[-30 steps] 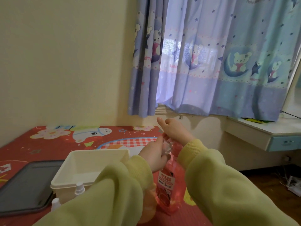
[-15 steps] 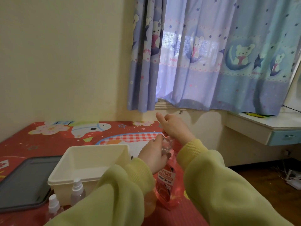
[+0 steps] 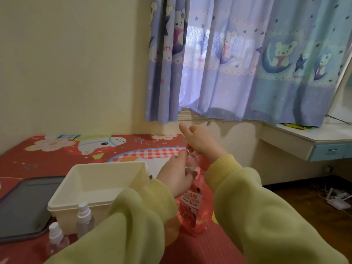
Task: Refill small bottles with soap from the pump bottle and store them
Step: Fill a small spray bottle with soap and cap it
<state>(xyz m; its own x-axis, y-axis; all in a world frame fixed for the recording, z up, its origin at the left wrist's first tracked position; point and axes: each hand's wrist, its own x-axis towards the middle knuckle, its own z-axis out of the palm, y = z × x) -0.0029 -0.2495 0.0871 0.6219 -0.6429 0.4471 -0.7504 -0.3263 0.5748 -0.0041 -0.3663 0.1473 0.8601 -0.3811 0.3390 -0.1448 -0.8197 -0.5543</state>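
Left hand grips a small bottle at the pump bottle — right hand curled atop.

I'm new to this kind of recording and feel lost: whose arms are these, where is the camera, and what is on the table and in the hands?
There is no machine here. The arms in yellow-green sleeves belong to a person, filmed by a camera worn on their head that looks forward and down. The left hand holds a small clear bottle against the top of a pink pump bottle. The right hand covers the pump head. On the red cartoon tablecloth are a cream plastic bin, a grey tray and two small spray bottles with white caps.
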